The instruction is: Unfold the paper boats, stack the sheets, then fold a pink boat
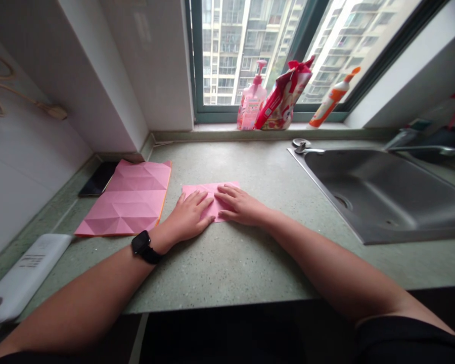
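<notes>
Paper (207,187) lies flat on counter (220,268), under left hand (189,216) and right hand (240,205); fingers spread wide, pressing, not gripping. We judge creasing step; next needs paper kept square. Creased pink sheet (131,197) sits left.

We see a pink folded paper (208,188) near the middle of the speckled sage-green countertop (227,268), and toward its left edge a larger pink sheet (127,199) patterned with creased triangles, showing orange along one side. Beyond the back edge stand a pink pump bottle (251,101), a red-and-white packet (284,96) and an orange-and-white tube (331,98).
</notes>
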Action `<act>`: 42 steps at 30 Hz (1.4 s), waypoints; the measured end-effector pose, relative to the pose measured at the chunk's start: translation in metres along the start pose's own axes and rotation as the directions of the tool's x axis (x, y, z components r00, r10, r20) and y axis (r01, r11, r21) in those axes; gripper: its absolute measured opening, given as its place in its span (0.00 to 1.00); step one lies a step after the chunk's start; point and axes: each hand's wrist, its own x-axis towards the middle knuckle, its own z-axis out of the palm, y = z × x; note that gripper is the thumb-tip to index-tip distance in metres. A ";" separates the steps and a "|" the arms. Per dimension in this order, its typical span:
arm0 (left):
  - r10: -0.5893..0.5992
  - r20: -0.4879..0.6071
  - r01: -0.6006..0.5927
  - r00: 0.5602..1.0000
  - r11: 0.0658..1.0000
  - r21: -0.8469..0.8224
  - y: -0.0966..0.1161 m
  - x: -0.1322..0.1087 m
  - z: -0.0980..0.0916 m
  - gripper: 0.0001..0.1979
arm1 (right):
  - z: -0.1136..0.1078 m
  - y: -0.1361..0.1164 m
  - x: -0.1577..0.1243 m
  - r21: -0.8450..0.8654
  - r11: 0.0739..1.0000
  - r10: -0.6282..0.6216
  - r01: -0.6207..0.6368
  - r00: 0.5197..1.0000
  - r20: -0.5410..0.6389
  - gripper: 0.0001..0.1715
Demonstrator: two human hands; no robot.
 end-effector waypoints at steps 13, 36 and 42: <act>0.026 -0.034 -0.027 0.999 0.999 -0.037 -0.008 0.003 0.002 0.32 | -0.006 -0.008 0.000 -0.012 0.999 0.045 -0.045 0.998 0.048 0.52; 0.007 0.009 -0.006 1.000 0.999 -0.031 -0.014 0.004 0.002 0.36 | -0.044 0.083 -0.038 0.150 0.967 0.185 -0.208 0.971 0.153 0.68; 0.006 0.003 -0.006 1.000 0.999 -0.039 -0.010 0.004 0.000 0.33 | -0.047 0.048 -0.016 0.178 0.975 0.170 -0.130 0.959 -0.227 0.28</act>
